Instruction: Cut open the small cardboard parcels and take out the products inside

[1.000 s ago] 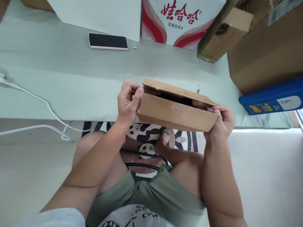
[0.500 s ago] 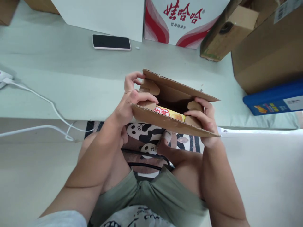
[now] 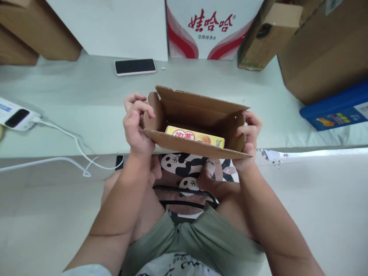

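Note:
I hold a small brown cardboard box in front of me, its lid and side flaps spread wide. My left hand grips the box's left end, fingers curled round the side flap. My right hand clasps the right end in the same way. Inside lies a yellow packet with red lettering and a picture of food, partly hidden by the near wall. The box hovers above my knees, just at the near edge of the pale green surface.
A phone lies face up further back. A white and red carton, a white box and brown cartons line the back. A blue box sits right. A white charger and cable lie left.
The box went from nearly closed to fully spread. Both hands shifted from the lid edge to the side flaps and pulled them outward, and the yellow packet inside came into view.

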The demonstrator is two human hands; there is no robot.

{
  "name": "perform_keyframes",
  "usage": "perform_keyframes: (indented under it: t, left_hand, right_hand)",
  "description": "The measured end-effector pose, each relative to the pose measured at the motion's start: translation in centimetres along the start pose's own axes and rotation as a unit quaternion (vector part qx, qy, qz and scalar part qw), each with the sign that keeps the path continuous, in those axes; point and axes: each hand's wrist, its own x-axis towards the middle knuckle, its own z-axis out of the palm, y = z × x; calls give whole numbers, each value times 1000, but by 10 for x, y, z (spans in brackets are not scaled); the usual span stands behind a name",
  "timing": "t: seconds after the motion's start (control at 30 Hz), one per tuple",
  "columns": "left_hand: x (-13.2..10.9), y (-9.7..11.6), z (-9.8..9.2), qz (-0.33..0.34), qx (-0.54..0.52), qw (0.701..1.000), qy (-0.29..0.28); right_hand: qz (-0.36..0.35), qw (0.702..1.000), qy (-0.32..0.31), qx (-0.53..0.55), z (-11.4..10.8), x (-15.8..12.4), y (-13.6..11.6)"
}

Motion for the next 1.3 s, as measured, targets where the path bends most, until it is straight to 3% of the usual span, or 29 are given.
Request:
perform_keyframes:
  t: [0.13, 0.23, 0.3, 0.37, 0.4, 0.43, 0.5, 0.53, 0.6, 0.67, 0.73, 0.87, 1.03, 1.17, 1.3]
  left_hand:
    - [12, 17, -15, 20, -26, 999, 12]
    - [29, 55, -30, 43, -29, 999, -9]
    - [42, 90, -32, 87, 17, 994, -65]
    - [57, 125, -23, 81, 127, 968, -202]
    - [63, 139, -14, 69, 177, 938, -291]
    - [70, 150, -2, 48, 214, 888, -404]
    - [81, 159, 25, 8, 260, 753, -604]
    - [86, 158, 38, -17, 283, 700, -656]
    - [91, 151, 59, -81, 313, 625, -710]
    - [92, 141, 71, -129, 324, 582, -734]
    - [90, 134, 73, -157, 317, 557, -752]
    - [77, 126, 67, -173, 325, 542, -755]
    - [60, 122, 65, -115, 440, 500, -737]
    - [51, 127, 72, -21, 473, 475, -742]
    - [46, 128, 77, 52, 498, 501, -706]
  right_hand:
    - [-9, 998, -46, 49, 8, 1, -5]
    - [-6, 996, -77, 44, 10, -1, -7]
    - [-1, 996, -89, 27, 10, -3, -7]
    - [0, 995, -95, 21, 10, -5, -6]
    - [-2, 995, -95, 21, 10, -6, -6]
    - [-8, 995, -93, 22, 9, -7, -5]
    - [-25, 996, -86, 20, 8, -8, -5]
    - [-35, 996, -83, 16, 7, -8, -5]
    - [-51, 995, -84, 7, 5, -9, -6]
    - [-57, 994, -94, -2, 3, -10, -8]
    - [-52, 993, -104, -12, 1, -11, -10]
    - [-59, 992, -106, -21, 0, -12, -11]
    - [-67, 989, -133, -28, 1, -15, -14]
    - [-58, 990, -130, -16, 3, -17, -16]
    - [-42, 992, -119, -4, 5, -17, -17]
